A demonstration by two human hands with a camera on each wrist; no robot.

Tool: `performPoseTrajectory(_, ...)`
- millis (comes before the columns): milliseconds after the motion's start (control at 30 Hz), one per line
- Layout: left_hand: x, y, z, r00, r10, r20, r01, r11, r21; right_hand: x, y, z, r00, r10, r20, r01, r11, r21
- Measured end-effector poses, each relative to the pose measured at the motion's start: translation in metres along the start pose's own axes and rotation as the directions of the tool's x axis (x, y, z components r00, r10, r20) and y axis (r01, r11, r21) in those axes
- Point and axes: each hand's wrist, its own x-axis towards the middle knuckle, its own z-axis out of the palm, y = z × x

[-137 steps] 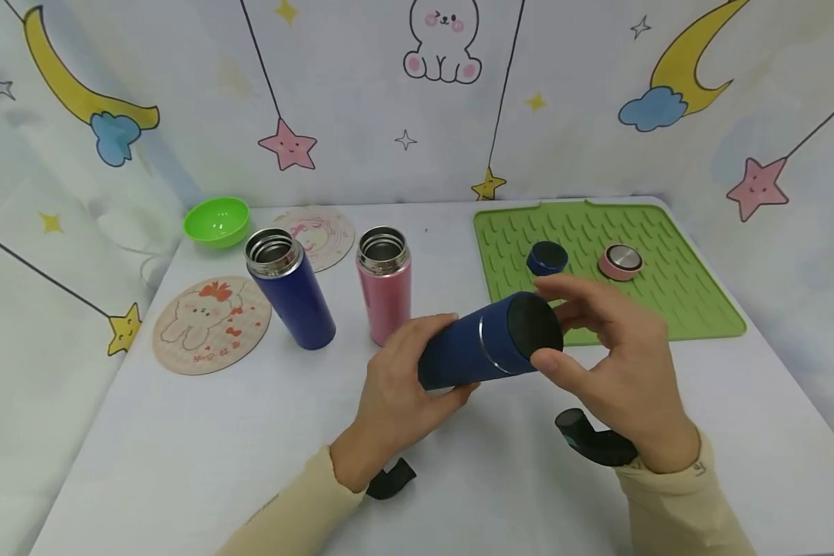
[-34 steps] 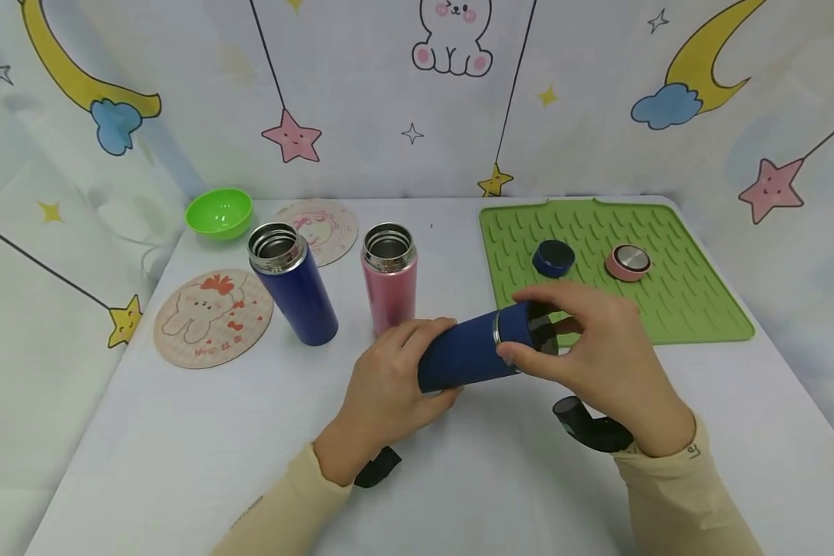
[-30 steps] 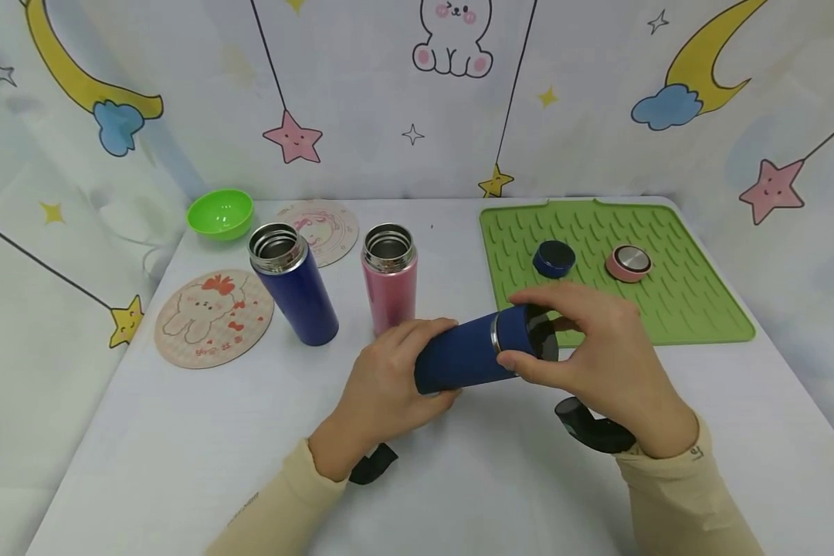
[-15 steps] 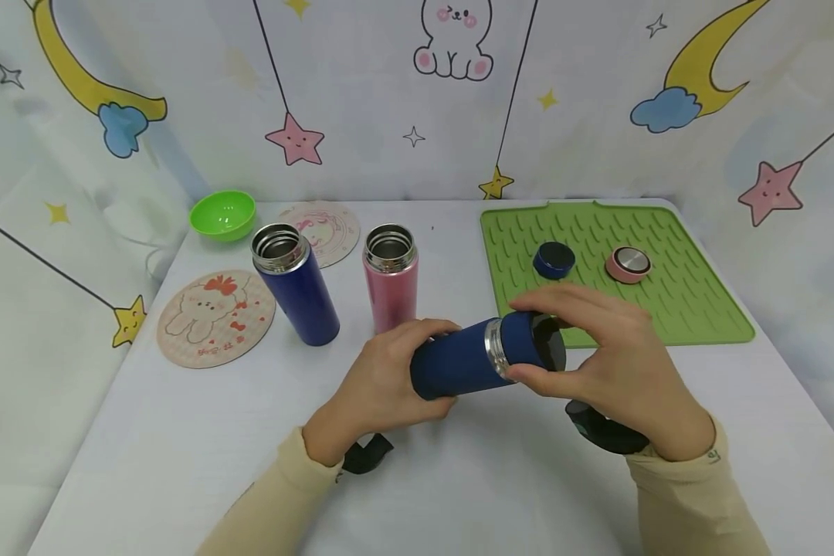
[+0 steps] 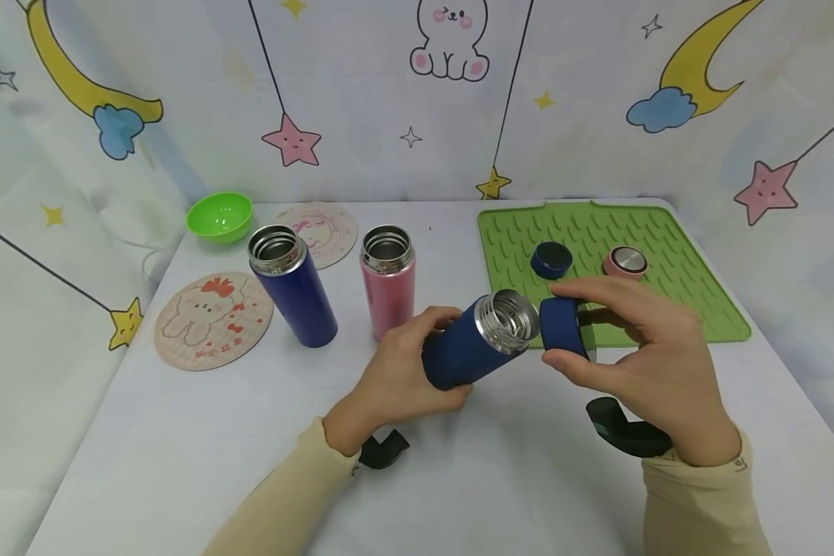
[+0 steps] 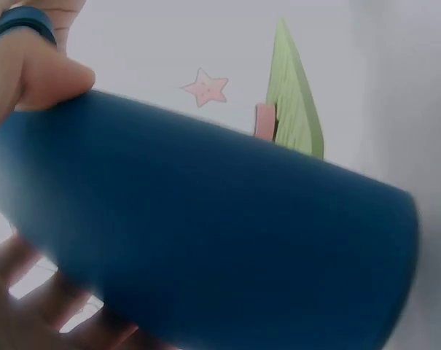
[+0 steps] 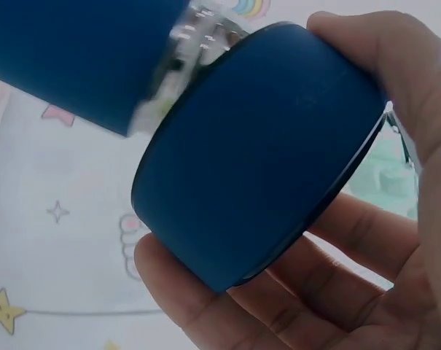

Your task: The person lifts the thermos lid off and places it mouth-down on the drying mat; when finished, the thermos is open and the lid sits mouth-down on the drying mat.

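Observation:
My left hand (image 5: pixel 403 371) grips a dark blue thermos bottle (image 5: pixel 462 351) by its body, tilted with the bare steel mouth (image 5: pixel 507 320) facing up and right. Just right of that mouth, my right hand (image 5: pixel 649 347) pinches the matching blue lid (image 5: pixel 563 328) between thumb and fingers. In the head view a narrow gap shows between lid and bottle. The left wrist view is mostly filled by the blue bottle body (image 6: pixel 205 219); the right wrist view shows the lid (image 7: pixel 256 153) close to the steel neck (image 7: pixel 198 44).
A second blue bottle (image 5: pixel 295 301) and a pink bottle (image 5: pixel 389 297) stand uncapped at left. A blue lid (image 5: pixel 552 260) and a pink lid (image 5: pixel 625 262) rest on a green mat (image 5: pixel 709 309). Farther left are a green bowl (image 5: pixel 220 218) and two round coasters (image 5: pixel 211 320).
The lid has come off the held bottle, baring its steel mouth. My right hand has moved right with the lid, and the bottle now tilts up more.

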Motion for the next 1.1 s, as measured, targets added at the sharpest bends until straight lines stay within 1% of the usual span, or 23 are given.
performPoseTrajectory(100, 0.006, 0.0, 0.005, 0.999, -0.026, -0.038, 0.025, 0.999, -0.035, -0.003, 0.004, 0.0, 1.0, 0.015, -0.016, -0.015, 1.0, 0.018)
performPoseTrajectory(200, 0.013, -0.001, 0.01, 0.996, -0.051, -0.067, 0.046, 0.996, -0.073, -0.005, 0.009, 0.001, 0.999, 0.037, -0.016, -0.037, 0.999, 0.012)
performPoseTrajectory(367, 0.022, -0.002, 0.018, 0.992, -0.101, -0.079, 0.091, 0.989, -0.12, -0.009, 0.023, 0.006, 0.998, 0.059, -0.001, -0.059, 0.998, -0.02)
performPoseTrajectory(467, 0.028, -0.002, 0.023, 0.99, -0.11, -0.085, 0.099, 0.987, -0.127, -0.011, 0.032, 0.009, 0.997, 0.073, 0.006, -0.073, 0.997, -0.028)
performPoseTrajectory(667, 0.041, -0.005, 0.031, 0.989, -0.098, -0.114, 0.084, 0.989, -0.125, -0.015, 0.044, 0.012, 0.993, 0.115, 0.004, -0.114, 0.991, -0.069)
performPoseTrajectory(933, 0.057, -0.009, 0.038, 0.98, -0.145, -0.136, 0.127, 0.983, -0.13, -0.021, 0.06, 0.014, 0.986, 0.17, 0.005, -0.167, 0.975, -0.145)
performPoseTrajectory(1100, 0.07, -0.013, 0.047, 0.977, -0.159, -0.144, 0.141, 0.981, -0.13, -0.024, 0.074, 0.013, 0.981, 0.195, -0.002, -0.192, 0.966, -0.173)
